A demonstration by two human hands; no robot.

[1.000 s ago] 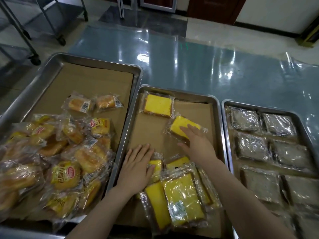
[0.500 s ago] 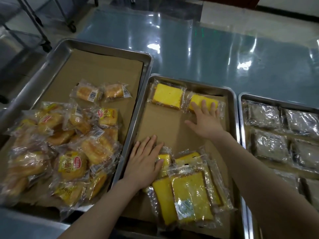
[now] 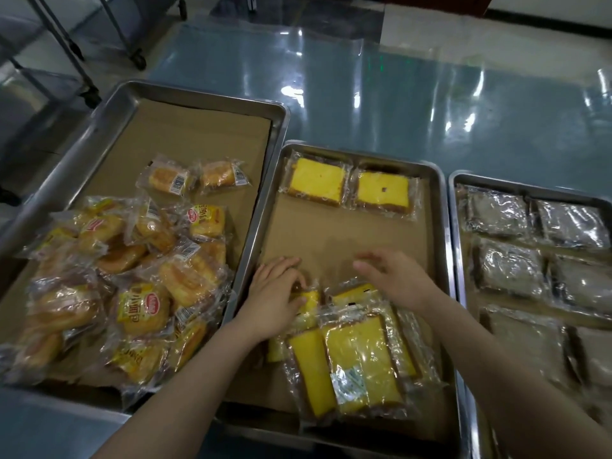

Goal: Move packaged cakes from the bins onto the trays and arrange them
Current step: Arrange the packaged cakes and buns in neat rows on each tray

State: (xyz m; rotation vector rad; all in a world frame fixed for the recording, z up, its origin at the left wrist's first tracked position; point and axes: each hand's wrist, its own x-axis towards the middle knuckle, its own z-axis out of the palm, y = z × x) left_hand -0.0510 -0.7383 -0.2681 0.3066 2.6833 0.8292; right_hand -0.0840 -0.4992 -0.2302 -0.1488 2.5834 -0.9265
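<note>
We found the middle tray [image 3: 364, 154] only partly arranged. 2 yellow cakes [image 3: 318, 182] lay flat and side by side along its far end, a loose pile [image 3: 361, 359] of the same wrapped slices overlapped at the near end, and bare paper liner [image 3: 347, 240] showed between them. The left hand [image 3: 275, 299] rested on the pile's left edge, its fingers [image 3: 293, 281] curled down onto a small cake [image 3: 307, 301] and, as far as we could judge, clamped on its wrapper. The right hand [image 3: 397, 279] hovered just above the pile's far edge, blurred, its fingers apart, relaxed and holding nothing. We took the step in hand to be freeing 1 slice to begin a 2nd row. To do that well, we thought the left hand should lift the slice clear rather than drag it, because the wrappers overlapped and a drag could pull neighbours along. The right hand could press the pile flat while the slice came free. The slice then belonged yellow face up on the liner, just on the near side of the left cake of the 1st row, squared to the rim, with room left beside it for a partner. The left tray [image 3: 198, 94] held an unsorted heap of round buns [image 3: 139, 276], and the right tray [image 3: 530, 188] held rows of dark cakes [image 3: 510, 268]. All 3 trays stood on the glossy desk [image 3: 397, 94].
</note>
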